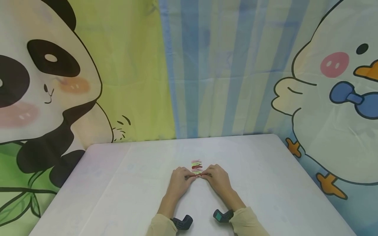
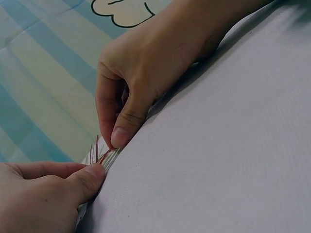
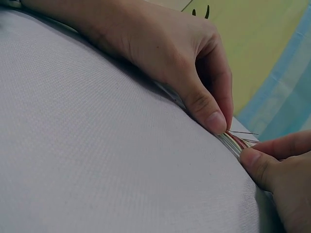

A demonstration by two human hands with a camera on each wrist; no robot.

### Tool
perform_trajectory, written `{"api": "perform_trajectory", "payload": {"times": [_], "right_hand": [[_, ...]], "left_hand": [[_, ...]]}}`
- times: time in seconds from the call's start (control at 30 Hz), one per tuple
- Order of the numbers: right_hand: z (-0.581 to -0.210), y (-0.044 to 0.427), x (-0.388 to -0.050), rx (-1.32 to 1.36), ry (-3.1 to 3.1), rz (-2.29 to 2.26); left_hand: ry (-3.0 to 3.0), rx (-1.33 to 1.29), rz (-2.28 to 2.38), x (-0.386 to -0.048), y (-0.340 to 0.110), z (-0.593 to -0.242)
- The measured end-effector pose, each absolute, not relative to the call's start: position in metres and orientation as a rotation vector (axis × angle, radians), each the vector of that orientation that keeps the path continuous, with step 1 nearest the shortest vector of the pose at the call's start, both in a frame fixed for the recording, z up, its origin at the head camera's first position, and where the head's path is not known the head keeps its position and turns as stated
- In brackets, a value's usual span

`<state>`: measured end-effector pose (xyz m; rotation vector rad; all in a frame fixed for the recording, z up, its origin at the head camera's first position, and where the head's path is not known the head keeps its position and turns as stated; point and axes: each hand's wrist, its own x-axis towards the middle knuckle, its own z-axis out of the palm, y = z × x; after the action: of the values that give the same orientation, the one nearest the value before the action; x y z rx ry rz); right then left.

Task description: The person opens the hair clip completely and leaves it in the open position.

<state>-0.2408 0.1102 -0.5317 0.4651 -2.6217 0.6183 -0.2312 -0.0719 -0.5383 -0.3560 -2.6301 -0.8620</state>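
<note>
A small striped bundle of thin strands in pink, yellow-green and dark red lies flat on the white table, centred before me. At its near edge my left hand pinches a red strand between thumb and forefinger. From the other side, my right hand pinches the same near edge, its fingertips a short gap from the left ones. In the left wrist view, red strands run between both hands' fingertips, with a few ends sticking up. The strands' exact kind cannot be told; the pinching fingers hide part of them.
The white table stretches around both hands to its far edge. Behind it hangs a curtain with blue stripes, a panda and a white bird printed on it. Dark wrist devices sit at both sleeve cuffs.
</note>
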Motion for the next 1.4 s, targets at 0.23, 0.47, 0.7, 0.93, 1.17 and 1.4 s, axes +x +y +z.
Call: {"api": "perform_trajectory", "payload": {"times": [0.23,0.47,0.7,0.93,1.17,1.4], "right_hand": [[-0.5296,0.1093,-0.2391,0.433,-2.66,0.65],[-0.5279,0.109,-0.2409,0.415,-2.692,0.673],[-0.5258,0.1082,-0.242,0.406,-2.713,0.694],[-0.5269,0.1087,-0.2431,0.408,-2.719,0.766],[-0.5286,0.1129,-0.2451,0.431,-2.743,0.851],[-0.5294,0.1151,-0.2463,0.443,-2.752,0.858]], "left_hand": [[-2.652,-0.357,-0.903,-0.2305,-0.0726,-0.5367],[-2.654,-0.343,-0.943,-0.2316,-0.0734,-0.5357],[-2.661,-0.322,-0.961,-0.233,-0.0745,-0.5345],[-2.674,-0.313,-0.982,-0.2332,-0.0765,-0.5352],[-2.674,-0.33,-1.022,-0.2324,-0.0765,-0.5356],[-2.66,-0.34,-1.022,-0.2339,-0.0761,-0.5384]]}}
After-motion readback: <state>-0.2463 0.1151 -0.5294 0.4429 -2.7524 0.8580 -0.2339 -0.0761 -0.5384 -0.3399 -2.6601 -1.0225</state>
